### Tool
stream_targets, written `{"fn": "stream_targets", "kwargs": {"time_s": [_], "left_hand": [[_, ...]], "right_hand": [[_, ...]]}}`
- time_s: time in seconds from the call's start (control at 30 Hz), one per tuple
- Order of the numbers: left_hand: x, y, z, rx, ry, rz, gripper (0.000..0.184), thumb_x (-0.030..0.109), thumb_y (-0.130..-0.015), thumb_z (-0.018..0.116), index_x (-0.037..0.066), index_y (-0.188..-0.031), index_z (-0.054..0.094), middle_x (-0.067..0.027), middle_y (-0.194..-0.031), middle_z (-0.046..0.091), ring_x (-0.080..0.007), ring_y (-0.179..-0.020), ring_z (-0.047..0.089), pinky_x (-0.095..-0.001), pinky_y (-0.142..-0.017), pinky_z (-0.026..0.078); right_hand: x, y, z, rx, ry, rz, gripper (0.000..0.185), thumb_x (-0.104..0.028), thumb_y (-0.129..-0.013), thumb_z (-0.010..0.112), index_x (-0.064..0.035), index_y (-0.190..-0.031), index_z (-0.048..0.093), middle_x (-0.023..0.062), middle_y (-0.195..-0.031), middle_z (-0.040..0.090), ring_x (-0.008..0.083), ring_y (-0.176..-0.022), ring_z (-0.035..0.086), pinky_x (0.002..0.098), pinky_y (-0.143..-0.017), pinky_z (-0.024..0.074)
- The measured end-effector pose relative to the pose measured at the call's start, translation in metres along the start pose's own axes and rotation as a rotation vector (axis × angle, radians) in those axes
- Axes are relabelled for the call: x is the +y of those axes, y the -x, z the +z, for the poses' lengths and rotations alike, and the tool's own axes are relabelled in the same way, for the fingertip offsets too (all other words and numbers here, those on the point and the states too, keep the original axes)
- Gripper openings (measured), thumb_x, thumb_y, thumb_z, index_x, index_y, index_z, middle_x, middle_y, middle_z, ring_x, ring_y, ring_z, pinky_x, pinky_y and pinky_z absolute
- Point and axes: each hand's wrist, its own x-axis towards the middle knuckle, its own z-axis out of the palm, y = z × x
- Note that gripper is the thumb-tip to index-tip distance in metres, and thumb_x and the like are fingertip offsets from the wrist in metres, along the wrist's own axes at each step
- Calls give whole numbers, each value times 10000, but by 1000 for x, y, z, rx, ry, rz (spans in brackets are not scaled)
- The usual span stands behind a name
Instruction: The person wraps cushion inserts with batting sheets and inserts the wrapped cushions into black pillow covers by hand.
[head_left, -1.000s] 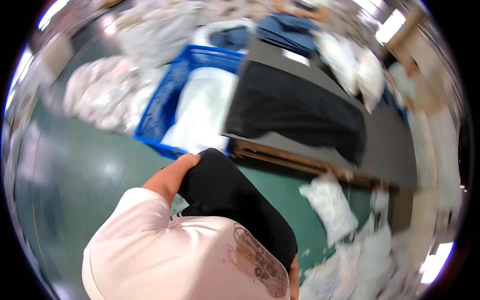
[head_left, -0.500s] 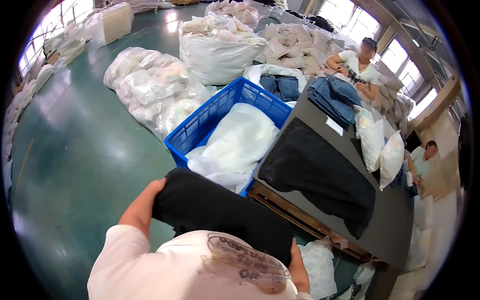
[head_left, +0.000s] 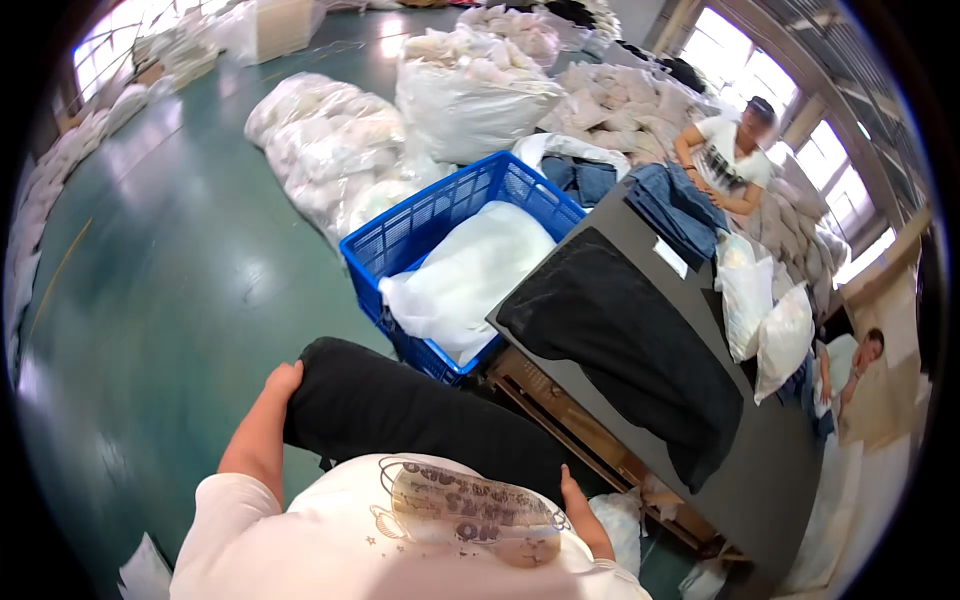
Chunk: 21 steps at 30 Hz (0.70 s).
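Over at the lower middle of the frame, the person is holding a folded black cloth [head_left: 420, 415] crosswise in front of a white shirt [head_left: 320, 530]. The left hand [head_left: 283, 382] is gripping the cloth's left end, its fingertips hiding from me, and the right hand [head_left: 574, 492] is clasping the opposite end, the thumb showing on top and the other fingers hiding. The cloth is hanging between the two, off the table [head_left: 775, 470] and above the green floor [head_left: 200, 300]. I am judging the step in hand to be the carrying of this cloth by both ends; any move from here would be calling for an even hold, with neither end sagging and the folds staying together.

Just beyond it, at the middle of the frame, a blue crate [head_left: 385, 240] is standing beside the table with a white sheet [head_left: 480, 260] lying in it. On the table, a wide black piece [head_left: 630, 350] is lying spread out, and past it a slip of paper [head_left: 670, 257], some blue jeans [head_left: 665, 205] and two white bags [head_left: 765, 320] are resting toward the far side. At the upper right, a co-worker [head_left: 740, 155] is leaning over the jeans, while another worker [head_left: 850, 375] is standing near the right edge
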Motion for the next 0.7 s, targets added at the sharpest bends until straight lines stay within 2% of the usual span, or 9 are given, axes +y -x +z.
{"fn": "stream_targets", "kwargs": {"time_s": [0.1,0.17,0.27,0.3,0.37,0.47,0.53,0.63,0.7], "left_hand": [[-15,20,-7,71,19,-65,676,515,-964,407,-71,-1261,565,-292,-1294,568,-422,-1246,519,-463,-1053,408],[-34,42,-23,151,144,-73,679,521,-952,441,-84,-1222,590,-286,-1244,605,-414,-1182,572,-451,-1011,438],[-123,31,-24,167,661,-118,692,545,-930,499,-103,-1124,647,-264,-1104,678,-352,-1031,662,-422,-904,490],[-155,23,-20,227,895,-173,706,559,-933,502,-111,-1075,671,-247,-1022,700,-293,-966,679,-409,-843,503],[-214,28,-35,293,830,-218,725,566,-962,453,-110,-1130,652,-223,-1036,703,-284,-978,676,-411,-846,501],[-263,56,-62,99,1348,-208,664,536,-1008,378,-31,-1252,623,-178,-1151,681,-234,-1028,671,-372,-950,506],[-261,81,-86,26,1558,-231,625,497,-1024,366,-19,-1296,590,-170,-1191,667,-244,-1062,662,-377,-980,498],[-263,96,-81,61,1821,-222,590,483,-1023,388,-1,-1284,601,-148,-1200,668,-249,-1075,651,-373,-991,486],[-295,65,-41,159,1848,-350,576,509,-989,471,5,-1208,648,-133,-1114,695,-247,-977,666,-370,-909,513]], "right_hand": [[6,-46,15,-167,-307,-7,915,-726,-942,243,43,-1316,569,244,-1311,587,347,-1262,532,402,-1076,385],[-20,-86,21,-116,-200,21,872,-698,-957,275,38,-1322,567,213,-1275,616,323,-1215,564,395,-1048,416],[-113,-53,38,-195,-240,-227,824,-657,-979,302,39,-1359,527,181,-1253,635,298,-1170,597,393,-1012,459],[-163,-11,40,-363,-337,-249,814,-649,-981,313,35,-1379,503,176,-1260,631,294,-1164,602,390,-998,474],[-225,8,60,-543,-416,-223,803,-644,-978,345,28,-1395,484,172,-1274,622,288,-1150,611,386,-973,497],[-292,-6,104,-494,-259,-169,784,-644,-959,414,18,-1367,515,173,-1288,610,301,-1151,604,395,-973,494],[-343,26,133,-437,-144,-284,889,-685,-911,481,98,-1331,513,211,-1275,607,311,-1130,611,414,-932,488],[-414,45,162,-579,-232,-372,844,-631,-917,535,102,-1334,506,192,-1290,603,286,-1151,600,395,-962,474],[-464,63,160,-569,-216,-396,829,-610,-921,550,102,-1343,497,186,-1292,602,277,-1158,594,381,-979,465]]}}
